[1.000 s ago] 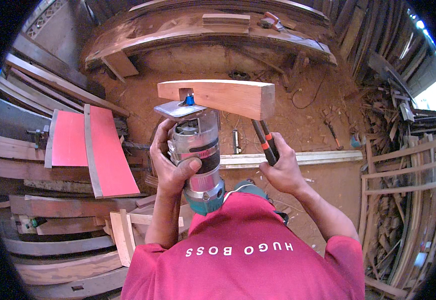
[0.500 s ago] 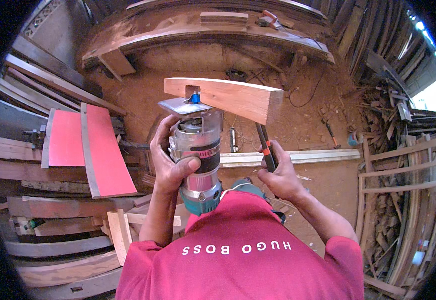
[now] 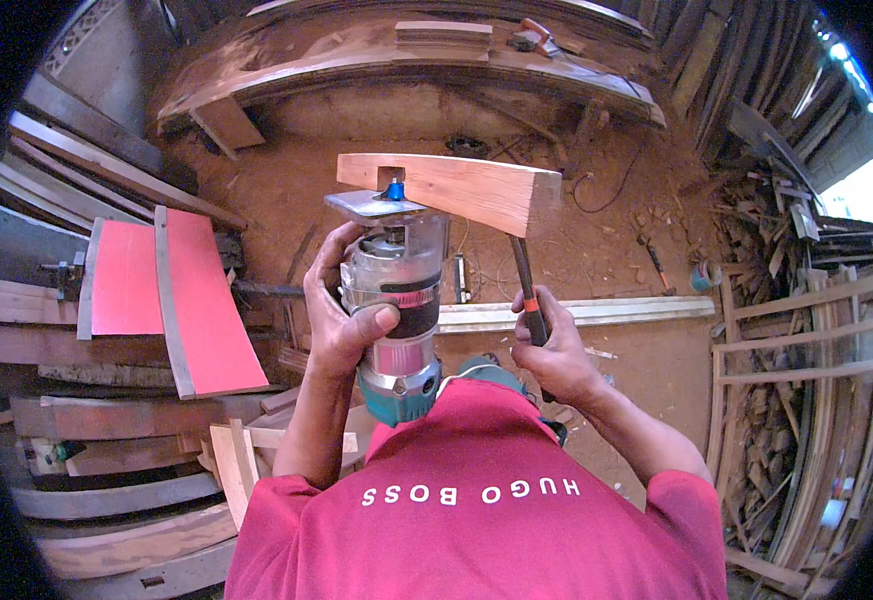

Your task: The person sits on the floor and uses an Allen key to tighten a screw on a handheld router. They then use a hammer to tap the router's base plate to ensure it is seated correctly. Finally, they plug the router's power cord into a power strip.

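My left hand [image 3: 341, 325] is wrapped round a trim router [image 3: 396, 335], with a clear plastic body and a teal end. It stands upright, its flat metal base plate [image 3: 361, 207] on top. Through the base pokes a blue bit [image 3: 395, 190], close beside a square notch in a tapered wooden piece [image 3: 456, 190]. In my right hand [image 3: 559, 355] is a slim tool with a black-and-orange handle [image 3: 533, 318]. Its dark shaft rises to the wood's thick right end, where the tip is hidden. Whether the tool bears the wood's weight I cannot tell.
Two red-faced boards [image 3: 201, 300] lie among stacked planks on the left. A long workbench [image 3: 356, 80] spans the far side, with a power tool [image 3: 534, 38] on it. Pale strips [image 3: 606, 311] and an orange-handled tool [image 3: 659, 265] lie on the floor. Wooden frames [image 3: 796, 345] lean at right.
The wooden piece and router base have shifted slightly, the wood's left end moving right. The tool in my right hand has tilted a little. Both hands keep their grips.
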`<state>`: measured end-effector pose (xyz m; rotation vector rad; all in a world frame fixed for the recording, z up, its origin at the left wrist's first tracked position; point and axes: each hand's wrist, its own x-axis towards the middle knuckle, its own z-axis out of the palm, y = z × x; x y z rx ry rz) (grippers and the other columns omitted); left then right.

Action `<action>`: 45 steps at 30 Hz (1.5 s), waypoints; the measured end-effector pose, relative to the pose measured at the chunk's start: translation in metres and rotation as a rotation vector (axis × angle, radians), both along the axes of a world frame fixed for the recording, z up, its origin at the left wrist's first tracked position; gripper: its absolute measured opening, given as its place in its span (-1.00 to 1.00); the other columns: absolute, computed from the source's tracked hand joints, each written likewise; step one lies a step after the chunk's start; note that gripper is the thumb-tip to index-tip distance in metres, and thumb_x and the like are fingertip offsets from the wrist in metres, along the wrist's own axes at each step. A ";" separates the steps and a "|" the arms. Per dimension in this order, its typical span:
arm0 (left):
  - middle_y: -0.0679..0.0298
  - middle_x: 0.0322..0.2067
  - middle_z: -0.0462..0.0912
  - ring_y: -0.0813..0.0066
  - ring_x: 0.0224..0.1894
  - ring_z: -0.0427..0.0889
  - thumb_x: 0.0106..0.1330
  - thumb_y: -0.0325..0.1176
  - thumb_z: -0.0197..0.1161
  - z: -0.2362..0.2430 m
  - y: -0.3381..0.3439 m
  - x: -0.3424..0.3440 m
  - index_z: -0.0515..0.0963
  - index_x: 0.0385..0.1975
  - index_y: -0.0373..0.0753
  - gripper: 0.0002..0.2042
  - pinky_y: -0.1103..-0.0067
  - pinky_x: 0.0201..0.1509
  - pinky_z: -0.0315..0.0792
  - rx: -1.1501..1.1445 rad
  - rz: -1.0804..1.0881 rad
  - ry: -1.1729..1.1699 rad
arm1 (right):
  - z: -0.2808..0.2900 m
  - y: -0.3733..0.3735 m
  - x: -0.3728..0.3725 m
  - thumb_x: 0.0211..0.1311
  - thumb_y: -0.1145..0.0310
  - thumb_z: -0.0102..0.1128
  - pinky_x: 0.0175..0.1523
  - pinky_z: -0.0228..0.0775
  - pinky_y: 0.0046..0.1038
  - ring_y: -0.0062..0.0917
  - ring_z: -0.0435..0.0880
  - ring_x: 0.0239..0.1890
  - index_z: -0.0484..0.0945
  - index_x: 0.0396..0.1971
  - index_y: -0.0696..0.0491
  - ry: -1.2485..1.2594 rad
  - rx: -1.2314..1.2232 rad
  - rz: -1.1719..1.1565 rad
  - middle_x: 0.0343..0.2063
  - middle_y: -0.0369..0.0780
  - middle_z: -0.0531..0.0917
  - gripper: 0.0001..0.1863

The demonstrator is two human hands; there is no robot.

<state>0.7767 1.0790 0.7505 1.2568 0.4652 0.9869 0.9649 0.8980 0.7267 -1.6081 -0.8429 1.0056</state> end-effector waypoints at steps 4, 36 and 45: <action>0.10 -0.01 0.55 0.36 0.03 0.56 -0.32 0.10 0.61 0.000 0.002 0.001 0.36 0.16 -0.48 0.04 0.47 0.16 0.40 -0.040 -0.038 0.021 | 0.000 -0.004 -0.001 -0.09 0.56 0.14 -0.44 0.15 -0.60 -0.75 0.29 -0.51 0.36 -0.18 0.03 0.105 0.009 0.005 -0.52 -0.43 0.33 -0.62; -0.09 -0.02 0.50 0.06 -0.08 0.62 0.17 0.10 0.33 -0.157 0.013 0.109 0.25 0.13 -0.46 -0.23 0.33 -0.02 0.64 -1.191 -0.406 -0.084 | -0.478 -0.162 0.150 0.19 0.21 0.21 -0.04 0.48 -0.18 -0.10 0.65 -0.05 0.55 -0.07 0.23 0.225 -0.982 -0.811 -0.14 0.07 0.66 -0.58; 0.02 -0.11 0.60 0.14 -0.16 0.65 0.20 0.12 0.29 -0.147 -0.009 0.192 0.36 0.07 -0.41 -0.31 0.32 -0.06 0.62 -1.013 -0.175 0.083 | -0.473 -0.190 0.187 0.15 -0.30 0.11 -0.11 0.49 -0.23 -0.18 0.68 -0.17 0.28 0.25 0.22 0.397 -0.918 -0.654 -0.20 0.11 0.68 -0.07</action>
